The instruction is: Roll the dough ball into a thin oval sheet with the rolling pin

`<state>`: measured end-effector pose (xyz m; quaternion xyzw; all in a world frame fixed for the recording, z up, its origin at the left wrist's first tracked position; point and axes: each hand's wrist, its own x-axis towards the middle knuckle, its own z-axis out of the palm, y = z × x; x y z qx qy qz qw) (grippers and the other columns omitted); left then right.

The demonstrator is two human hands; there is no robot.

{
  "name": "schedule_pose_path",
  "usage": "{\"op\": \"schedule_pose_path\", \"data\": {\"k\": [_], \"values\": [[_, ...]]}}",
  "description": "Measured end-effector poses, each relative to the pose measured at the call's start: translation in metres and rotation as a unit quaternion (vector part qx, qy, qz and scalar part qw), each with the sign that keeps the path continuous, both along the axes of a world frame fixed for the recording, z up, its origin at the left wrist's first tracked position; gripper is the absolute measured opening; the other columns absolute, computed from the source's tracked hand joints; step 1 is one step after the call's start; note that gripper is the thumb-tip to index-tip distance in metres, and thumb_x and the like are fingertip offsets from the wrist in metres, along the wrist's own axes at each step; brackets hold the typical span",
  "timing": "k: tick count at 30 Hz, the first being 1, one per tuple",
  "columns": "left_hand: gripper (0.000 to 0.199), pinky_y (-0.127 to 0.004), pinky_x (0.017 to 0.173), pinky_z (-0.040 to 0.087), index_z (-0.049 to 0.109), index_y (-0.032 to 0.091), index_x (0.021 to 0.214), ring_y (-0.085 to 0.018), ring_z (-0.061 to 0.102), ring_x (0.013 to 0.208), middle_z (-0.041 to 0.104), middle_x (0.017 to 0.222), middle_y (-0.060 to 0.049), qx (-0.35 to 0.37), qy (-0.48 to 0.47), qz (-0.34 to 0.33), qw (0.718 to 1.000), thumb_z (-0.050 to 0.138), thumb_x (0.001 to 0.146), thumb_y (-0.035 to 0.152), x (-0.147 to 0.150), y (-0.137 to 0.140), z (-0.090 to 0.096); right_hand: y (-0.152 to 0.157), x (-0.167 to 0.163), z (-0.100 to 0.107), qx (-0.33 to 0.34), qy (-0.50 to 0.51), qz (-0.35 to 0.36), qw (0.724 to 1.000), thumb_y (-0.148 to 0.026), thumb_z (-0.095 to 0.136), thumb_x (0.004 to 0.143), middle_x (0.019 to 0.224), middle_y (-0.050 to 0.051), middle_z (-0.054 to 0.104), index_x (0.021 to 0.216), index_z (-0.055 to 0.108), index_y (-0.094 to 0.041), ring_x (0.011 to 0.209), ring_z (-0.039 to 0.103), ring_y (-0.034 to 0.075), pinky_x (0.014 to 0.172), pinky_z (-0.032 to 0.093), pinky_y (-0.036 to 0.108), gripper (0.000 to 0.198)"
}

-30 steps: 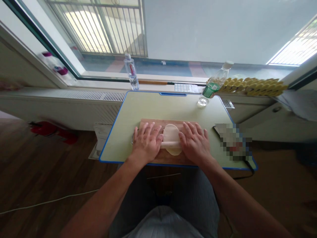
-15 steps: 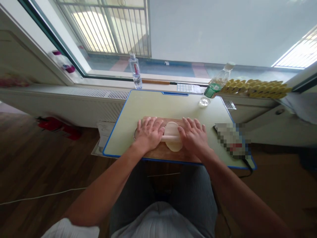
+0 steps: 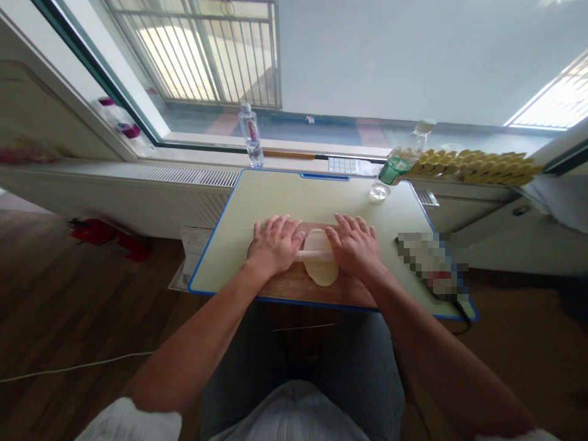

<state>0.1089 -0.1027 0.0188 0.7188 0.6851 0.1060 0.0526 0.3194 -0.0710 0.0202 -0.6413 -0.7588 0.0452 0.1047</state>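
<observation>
A white rolling pin lies across a flat, oval sheet of dough on a brown wooden board. My left hand rests palm down over the pin's left end, fingers stretched out past it. Over the right end lies my right hand, also palm down and with fingers extended. Both ends of the pin are hidden under the hands. The dough shows between the two thumbs, above and below the pin.
The board sits at the near edge of a blue-rimmed table. A green-labelled bottle stands at its back right, and a blurred-out flat device with a cable lies on the right. A clear bottle stands by the window sill.
Both hands have shifted slightly forward and left with the rolling pin over the dough. A little more dough shows on the near side of the pin. The view has tilted slightly.
</observation>
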Motion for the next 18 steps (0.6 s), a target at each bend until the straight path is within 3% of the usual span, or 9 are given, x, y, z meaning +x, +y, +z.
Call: {"op": "schedule_pose_path", "data": {"k": [4,7,10,15,18], "values": [[0.057,-0.069,0.132,0.026,0.06,0.032,0.158,-0.032,0.041,0.159,0.049,0.172,-0.009,-0.012,0.008,0.005,1.0,0.032,0.113,0.053,-0.005,0.03,0.005,0.032,-0.004,0.005,-0.012,0.019,-0.001,1.0,-0.056,0.033,0.112,0.167,0.012,0.054,0.164,0.051,-0.016,0.156,0.043,0.035,0.128,0.034,0.057,0.067],[0.057,-0.07,0.131,0.026,0.059,0.031,0.159,-0.032,0.04,0.16,0.048,0.173,-0.01,-0.019,0.015,0.002,1.0,0.031,0.113,0.052,-0.005,0.033,0.006,0.034,-0.005,0.007,-0.028,0.015,0.0,0.999,-0.054,0.032,0.112,0.169,0.012,0.053,0.164,0.05,-0.016,0.157,0.041,0.036,0.128,0.034,0.058,0.067],[0.06,-0.071,0.132,0.025,0.055,0.031,0.162,-0.033,0.037,0.162,0.046,0.174,-0.01,-0.026,0.015,-0.007,1.0,0.029,0.114,0.055,-0.001,0.013,0.005,0.011,-0.002,0.005,-0.026,0.002,0.003,1.0,-0.052,0.032,0.113,0.171,0.011,0.05,0.167,0.048,-0.018,0.159,0.039,0.037,0.129,0.032,0.061,0.066],[0.058,-0.07,0.133,0.025,0.058,0.031,0.161,-0.036,0.04,0.161,0.049,0.173,-0.009,0.012,0.016,-0.023,1.0,0.034,0.113,0.054,0.008,-0.05,0.003,-0.057,0.01,-0.007,0.055,-0.007,0.041,0.998,-0.048,0.031,0.114,0.169,0.012,0.053,0.164,0.053,-0.017,0.159,0.038,0.039,0.129,0.029,0.063,0.063],[0.058,-0.071,0.132,0.025,0.059,0.03,0.16,-0.037,0.042,0.16,0.051,0.171,-0.01,0.033,0.013,-0.028,0.999,0.036,0.113,0.055,0.011,-0.066,0.002,-0.074,0.014,-0.011,0.076,0.004,0.044,0.996,-0.049,0.031,0.114,0.167,0.012,0.055,0.162,0.055,-0.019,0.159,0.039,0.04,0.127,0.032,0.063,0.062]]}}
